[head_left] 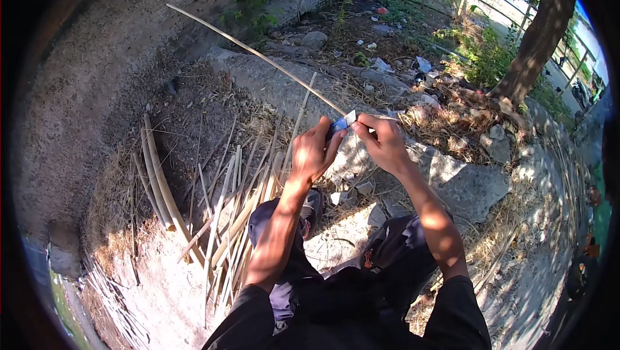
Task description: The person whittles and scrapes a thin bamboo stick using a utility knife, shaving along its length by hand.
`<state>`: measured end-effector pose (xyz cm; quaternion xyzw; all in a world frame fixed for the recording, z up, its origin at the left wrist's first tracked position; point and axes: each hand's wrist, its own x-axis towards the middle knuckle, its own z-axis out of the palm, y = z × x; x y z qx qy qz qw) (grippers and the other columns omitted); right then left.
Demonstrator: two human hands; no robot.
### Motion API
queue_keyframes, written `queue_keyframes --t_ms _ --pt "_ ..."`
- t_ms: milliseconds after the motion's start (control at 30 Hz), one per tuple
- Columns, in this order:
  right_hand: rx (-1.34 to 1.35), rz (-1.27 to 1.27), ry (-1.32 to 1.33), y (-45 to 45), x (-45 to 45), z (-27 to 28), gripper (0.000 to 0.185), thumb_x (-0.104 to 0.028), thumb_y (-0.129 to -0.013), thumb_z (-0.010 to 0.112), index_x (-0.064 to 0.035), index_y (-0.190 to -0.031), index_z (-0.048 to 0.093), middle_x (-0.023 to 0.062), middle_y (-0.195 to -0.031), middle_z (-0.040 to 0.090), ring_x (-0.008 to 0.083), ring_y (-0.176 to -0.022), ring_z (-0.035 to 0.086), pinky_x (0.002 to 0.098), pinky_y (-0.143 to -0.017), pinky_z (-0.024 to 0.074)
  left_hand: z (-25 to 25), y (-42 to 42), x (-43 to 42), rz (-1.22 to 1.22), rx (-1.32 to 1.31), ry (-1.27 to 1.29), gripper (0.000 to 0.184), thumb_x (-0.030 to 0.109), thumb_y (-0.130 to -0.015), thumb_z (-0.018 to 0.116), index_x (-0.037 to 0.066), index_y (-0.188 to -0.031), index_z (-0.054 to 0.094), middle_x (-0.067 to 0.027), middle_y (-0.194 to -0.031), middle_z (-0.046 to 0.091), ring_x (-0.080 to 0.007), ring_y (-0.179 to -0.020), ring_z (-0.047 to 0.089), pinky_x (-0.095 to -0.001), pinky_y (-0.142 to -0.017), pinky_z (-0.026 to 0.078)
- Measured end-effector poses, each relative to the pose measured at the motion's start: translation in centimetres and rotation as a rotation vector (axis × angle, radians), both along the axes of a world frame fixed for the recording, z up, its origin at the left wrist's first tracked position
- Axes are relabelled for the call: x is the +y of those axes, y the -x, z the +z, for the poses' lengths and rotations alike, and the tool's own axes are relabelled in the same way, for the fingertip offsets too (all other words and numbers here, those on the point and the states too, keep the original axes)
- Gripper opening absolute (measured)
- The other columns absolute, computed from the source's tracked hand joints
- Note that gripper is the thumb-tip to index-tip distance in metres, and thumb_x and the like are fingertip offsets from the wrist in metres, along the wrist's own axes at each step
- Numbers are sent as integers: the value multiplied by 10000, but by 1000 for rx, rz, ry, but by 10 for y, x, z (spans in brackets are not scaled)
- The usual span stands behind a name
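Note:
My left hand (313,148) is closed around a small blue tool (338,125) with a pale, flat, shiny end, which looks like a utility knife. My right hand (382,140) is closed in a pinch on the near end of a long thin bamboo stick (258,55). From there the stick slants away to the upper left, towards the wall. The tool's pale end lies against or just beside the stick near my right fingertips; whether it touches, I cannot tell. Both hands are close together above the rocky ground, in front of my knees.
Split bamboo strips and poles (223,221) lie in a pile at my left. Thicker bamboo poles (158,172) rest nearer the wall (97,92). Flat rocks (475,188) and dry grass are to the right. Litter, plants and a tree trunk (542,33) stand farther off.

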<state>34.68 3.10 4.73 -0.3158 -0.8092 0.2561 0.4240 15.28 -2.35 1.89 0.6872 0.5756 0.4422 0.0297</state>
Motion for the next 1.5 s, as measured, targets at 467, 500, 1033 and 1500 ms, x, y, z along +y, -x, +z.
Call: queue_keyframes --t_ms 467,500,1033,1500 --pt "87 28 -148 7 -6 10 110 -97 -1005 651 6 -968 665 190 -731 629 362 -581 598 429 -570 449 -5 -1 1 41 -13 -93 298 348 -1020 675 79 -946 572 -140 -574 596 -372 -540 662 -458 -500 471" --pt "86 27 -149 8 -7 12 110 -97 -1005 651 6 -968 665 190 -731 629 362 -581 598 429 -570 449 -5 -1 2 62 6 -105 298 355 -1019 677 85 -947 572 -139 -571 594 -378 -541 661 -460 -497 470" --pt "33 -13 -108 3 -10 18 132 -99 -999 640 19 -996 698 219 -816 695 418 -689 671 457 -618 505 -1 1 5 96 54 -110 349 418 -1028 644 88 -940 571 -148 -571 595 -405 -555 657 -476 -499 469" --pt "-47 -11 -119 -7 -5 15 156 -79 -999 584 9 -977 711 232 -783 687 413 -672 683 454 -586 520 4 23 22 190 19 -108 344 357 -1049 626 68 -886 533 -153 -549 541 -391 -507 607 -468 -490 434"
